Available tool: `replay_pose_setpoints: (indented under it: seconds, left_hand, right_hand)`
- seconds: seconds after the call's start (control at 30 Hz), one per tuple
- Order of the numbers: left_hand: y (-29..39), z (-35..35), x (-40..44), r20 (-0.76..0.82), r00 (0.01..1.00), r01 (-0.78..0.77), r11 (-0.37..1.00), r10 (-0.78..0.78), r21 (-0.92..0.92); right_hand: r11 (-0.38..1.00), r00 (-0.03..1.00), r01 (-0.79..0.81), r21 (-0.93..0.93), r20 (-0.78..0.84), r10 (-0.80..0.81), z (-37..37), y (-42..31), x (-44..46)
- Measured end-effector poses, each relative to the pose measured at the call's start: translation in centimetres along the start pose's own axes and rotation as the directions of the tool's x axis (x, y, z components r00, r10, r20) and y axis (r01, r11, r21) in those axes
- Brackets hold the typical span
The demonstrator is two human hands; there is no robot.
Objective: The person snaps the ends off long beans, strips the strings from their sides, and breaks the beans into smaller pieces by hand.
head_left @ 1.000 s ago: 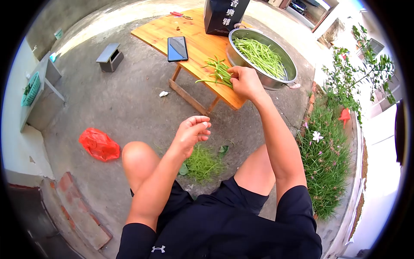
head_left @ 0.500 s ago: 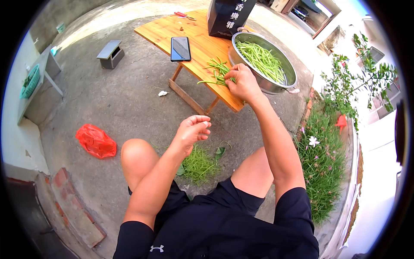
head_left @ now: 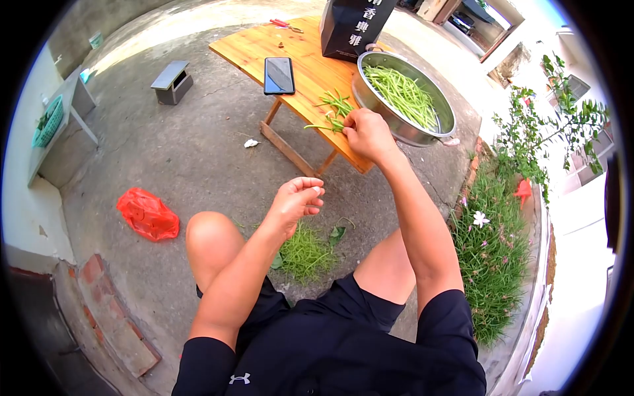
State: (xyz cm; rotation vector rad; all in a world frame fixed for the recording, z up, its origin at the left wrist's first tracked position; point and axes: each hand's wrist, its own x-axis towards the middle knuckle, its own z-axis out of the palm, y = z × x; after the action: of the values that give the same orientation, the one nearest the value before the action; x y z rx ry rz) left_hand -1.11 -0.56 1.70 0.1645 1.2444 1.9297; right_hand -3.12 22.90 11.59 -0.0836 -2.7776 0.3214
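1. I have the small pile of green beans (head_left: pixel 335 104) on the wooden table (head_left: pixel 307 76), near its edge, between the phone (head_left: pixel 279 76) and the metal basin (head_left: pixel 446 109).
2. My right hand (head_left: pixel 370 136) is at the pile's near end, fingers bent down and drawn together; I can't tell from here whether they grip a bean.
3. My left hand (head_left: pixel 297 202) hangs above the ground, half-curled, thumb near the forefinger; I can't tell whether anything is pinched there.
4. The basin holds many more long beans (head_left: pixel 401 94), with the black bag (head_left: pixel 353 30) standing beside it.
5. I see a red-handled tool (head_left: pixel 284 25) by the table's far edge.
6. Below, green trimmings (head_left: pixel 305 254) lie between the knees; a red plastic bag (head_left: pixel 148 214) lies left.
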Motion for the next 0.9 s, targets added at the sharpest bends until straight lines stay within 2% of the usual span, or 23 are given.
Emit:
replay_pose_setpoints:
  seconds: [0.2,0.23,0.33,0.43,0.53,0.63,0.73,0.87,0.9]
  left_hand:
    - [-0.1,-0.2,0.0,0.003,1.000,-0.013,1.000,0.013,0.005]
    - [-0.1,-0.1,0.0,0.003,1.000,-0.013,1.000,0.013,0.008]
    - [-0.2,-0.1,0.1,0.004,1.000,-0.014,1.000,0.013,0.014]
    - [-0.1,0.0,0.1,0.005,1.000,-0.012,1.000,0.012,0.014]
    - [0.0,0.1,0.0,0.002,1.000,-0.015,1.000,0.015,0.025]
    - [0.0,0.1,0.0,0.003,1.000,-0.015,0.999,0.015,0.028]
    - [-0.1,0.1,0.0,0.005,1.000,-0.015,0.999,0.015,0.031]
    - [-0.1,0.3,0.0,0.002,1.000,-0.011,0.999,0.011,0.036]
    - [-0.1,0.2,0.0,0.002,1.000,-0.012,0.999,0.012,0.037]
  right_hand:
    - [0.992,0.965,0.073,0.101,-0.257,-0.045,-1.0,0.2,0.1]
    - [0.990,0.971,0.046,0.133,-0.240,-0.013,-1.1,0.3,0.1]
    - [0.998,0.960,0.033,0.054,-0.279,-0.017,-1.1,0.6,0.2]
    - [0.991,0.980,-0.037,0.130,-0.191,0.062,-0.9,0.5,0.0]
    - [0.998,0.949,0.018,0.068,-0.314,0.004,-0.5,-0.1,-0.4]
    - [0.998,0.978,0.024,0.065,-0.211,-0.010,-0.5,0.1,-0.2]
    - [0.999,0.993,0.018,-0.033,-0.117,-0.022,-0.1,-0.2,0.1]
    - [1.000,0.997,-0.021,-0.010,-0.077,0.020,0.9,0.3,1.2]
    - [0.997,0.995,-0.072,0.036,-0.061,0.074,0.8,0.2,1.5]
